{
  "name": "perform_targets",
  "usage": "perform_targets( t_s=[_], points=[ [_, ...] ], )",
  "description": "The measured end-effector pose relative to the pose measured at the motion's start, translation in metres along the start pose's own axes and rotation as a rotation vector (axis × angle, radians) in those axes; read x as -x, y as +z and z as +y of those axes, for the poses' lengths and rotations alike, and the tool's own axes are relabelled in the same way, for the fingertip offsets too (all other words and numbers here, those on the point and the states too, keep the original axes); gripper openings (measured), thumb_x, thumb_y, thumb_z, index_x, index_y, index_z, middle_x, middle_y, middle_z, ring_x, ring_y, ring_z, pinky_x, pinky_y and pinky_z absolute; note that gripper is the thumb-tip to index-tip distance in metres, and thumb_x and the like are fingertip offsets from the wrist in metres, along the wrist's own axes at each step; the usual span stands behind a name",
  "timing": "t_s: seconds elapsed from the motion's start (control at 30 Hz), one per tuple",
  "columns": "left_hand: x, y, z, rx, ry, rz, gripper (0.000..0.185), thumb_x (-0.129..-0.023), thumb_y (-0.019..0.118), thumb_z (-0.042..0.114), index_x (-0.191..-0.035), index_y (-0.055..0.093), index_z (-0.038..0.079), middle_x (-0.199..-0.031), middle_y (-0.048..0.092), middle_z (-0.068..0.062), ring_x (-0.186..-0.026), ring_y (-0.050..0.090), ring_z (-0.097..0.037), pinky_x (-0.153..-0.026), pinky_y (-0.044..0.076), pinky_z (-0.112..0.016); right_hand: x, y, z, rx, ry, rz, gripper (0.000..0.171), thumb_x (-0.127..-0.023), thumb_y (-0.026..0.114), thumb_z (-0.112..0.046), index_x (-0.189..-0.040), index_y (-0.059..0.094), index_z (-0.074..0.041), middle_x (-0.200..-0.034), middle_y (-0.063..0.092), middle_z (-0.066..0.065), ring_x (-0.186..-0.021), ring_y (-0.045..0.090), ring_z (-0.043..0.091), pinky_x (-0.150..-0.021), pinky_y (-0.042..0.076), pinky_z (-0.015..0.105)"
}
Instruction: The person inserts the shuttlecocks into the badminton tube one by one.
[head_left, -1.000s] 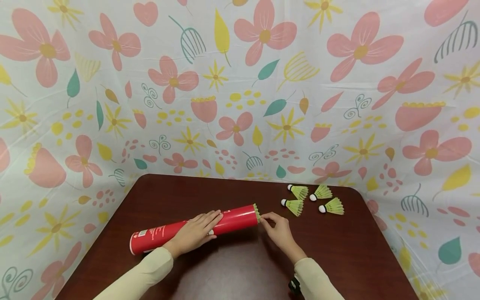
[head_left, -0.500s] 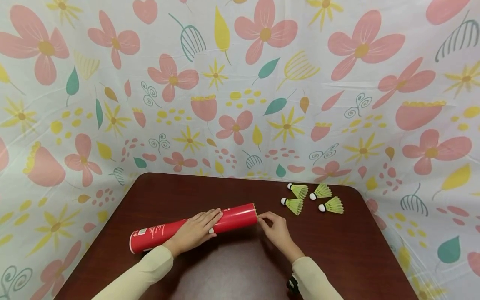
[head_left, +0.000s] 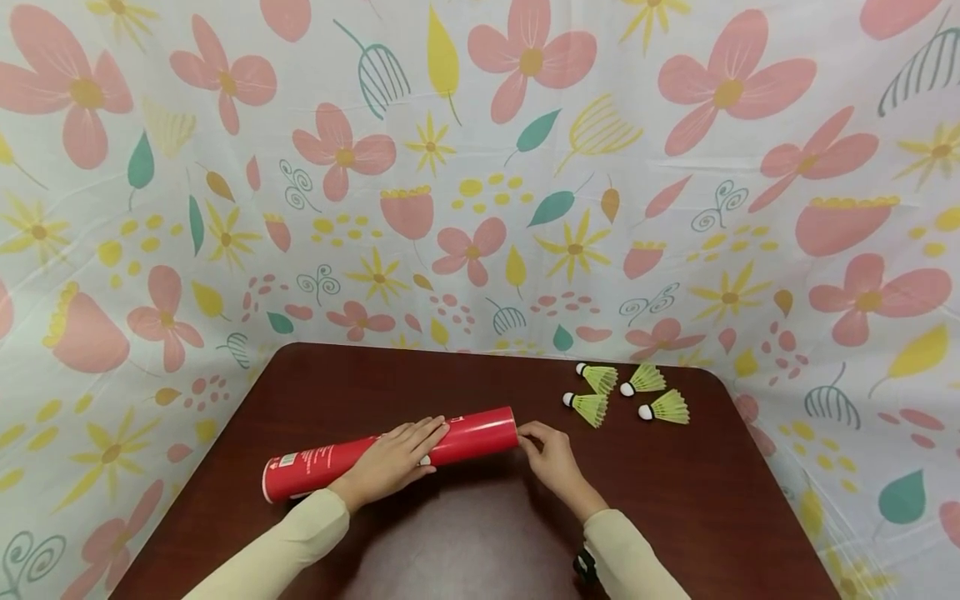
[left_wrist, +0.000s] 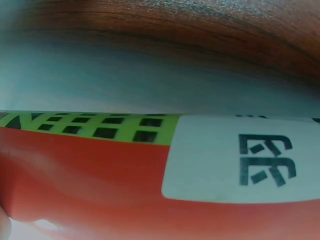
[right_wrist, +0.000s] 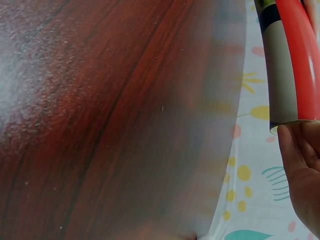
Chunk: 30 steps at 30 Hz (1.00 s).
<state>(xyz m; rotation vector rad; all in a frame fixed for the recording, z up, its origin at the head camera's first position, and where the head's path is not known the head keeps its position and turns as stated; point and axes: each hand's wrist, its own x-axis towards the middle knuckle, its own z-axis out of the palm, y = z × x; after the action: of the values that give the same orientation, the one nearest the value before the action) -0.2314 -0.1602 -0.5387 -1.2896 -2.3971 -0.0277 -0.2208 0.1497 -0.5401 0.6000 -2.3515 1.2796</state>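
A long red tube (head_left: 480, 432) lies on its side on the dark wooden table (head_left: 675, 500), its open end to the right. My left hand (head_left: 401, 454) rests flat across the tube's middle, fingers straight. The left wrist view shows the tube's (left_wrist: 100, 175) red wall, a white label and a green band up close. My right hand (head_left: 538, 443) is at the open end, its fingertips (right_wrist: 297, 155) touching the rim of the tube (right_wrist: 295, 60). No feathers show at the mouth. Several yellow-green shuttlecocks (head_left: 663, 408) lie loose to the right.
A floral cloth (head_left: 480, 167) hangs behind and around the table. The table's rounded back right corner (head_left: 712, 385) lies just past the shuttlecocks. Bare wood (right_wrist: 100, 125) stretches in front of the tube.
Green feathers stuck out of the tube's right end a second ago; they have slid inside under my right fingers. The left hand has stayed on the tube.
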Motion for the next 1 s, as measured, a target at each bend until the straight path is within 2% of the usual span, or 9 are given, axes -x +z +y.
perform_targets(
  t_s=[0.3,0.6,0.7,0.87,1.0],
  points=[
    [0.003,0.002,-0.004,-0.013,0.001,-0.003,0.077,-0.090,0.066,0.040,-0.151,0.031,0.009,-0.151,0.038,-0.010,-0.132,0.044,-0.023,-0.107,0.036,-0.037,0.000,-0.002,0.002,0.005,0.006,-0.070,0.013,-0.084,0.068,0.005,-0.088,0.072,-0.006,-0.086,0.070,0.004,-0.079,0.065,0.014,-0.068,0.054,0.030],
    [0.004,0.004,-0.003,-0.004,-0.018,0.001,0.080,-0.086,0.070,0.038,-0.151,0.032,0.010,-0.151,0.038,-0.009,-0.132,0.044,-0.023,-0.105,0.038,-0.038,0.000,-0.015,0.013,0.006,0.000,-0.037,0.011,-0.083,0.069,0.005,-0.090,0.073,-0.002,-0.087,0.071,0.006,-0.078,0.065,0.015,-0.065,0.053,0.026],
    [0.004,0.003,-0.003,0.004,-0.017,-0.001,0.080,-0.086,0.071,0.037,-0.151,0.031,0.010,-0.151,0.037,-0.008,-0.132,0.044,-0.023,-0.105,0.039,-0.039,0.000,-0.023,0.018,0.028,0.004,-0.020,0.010,-0.085,0.069,0.002,-0.092,0.073,-0.003,-0.088,0.070,0.004,-0.077,0.065,0.013,-0.064,0.053,0.026],
    [0.004,0.002,-0.002,0.008,-0.017,-0.017,0.081,-0.088,0.069,0.038,-0.152,0.028,0.010,-0.153,0.035,-0.008,-0.134,0.042,-0.023,-0.105,0.039,-0.040,-0.001,-0.039,0.029,0.081,0.053,-0.003,0.010,-0.088,0.068,-0.002,-0.096,0.073,-0.003,-0.090,0.070,0.004,-0.080,0.066,0.017,-0.067,0.055,0.031],
    [0.005,0.002,-0.002,0.019,-0.024,-0.026,0.081,-0.088,0.068,0.038,-0.152,0.027,0.010,-0.153,0.034,-0.008,-0.134,0.042,-0.024,-0.105,0.039,-0.041,0.000,-0.052,0.038,0.118,0.140,0.005,0.013,-0.090,0.065,-0.005,-0.102,0.072,-0.003,-0.096,0.070,0.008,-0.084,0.066,0.023,-0.069,0.054,0.035]
  ],
)
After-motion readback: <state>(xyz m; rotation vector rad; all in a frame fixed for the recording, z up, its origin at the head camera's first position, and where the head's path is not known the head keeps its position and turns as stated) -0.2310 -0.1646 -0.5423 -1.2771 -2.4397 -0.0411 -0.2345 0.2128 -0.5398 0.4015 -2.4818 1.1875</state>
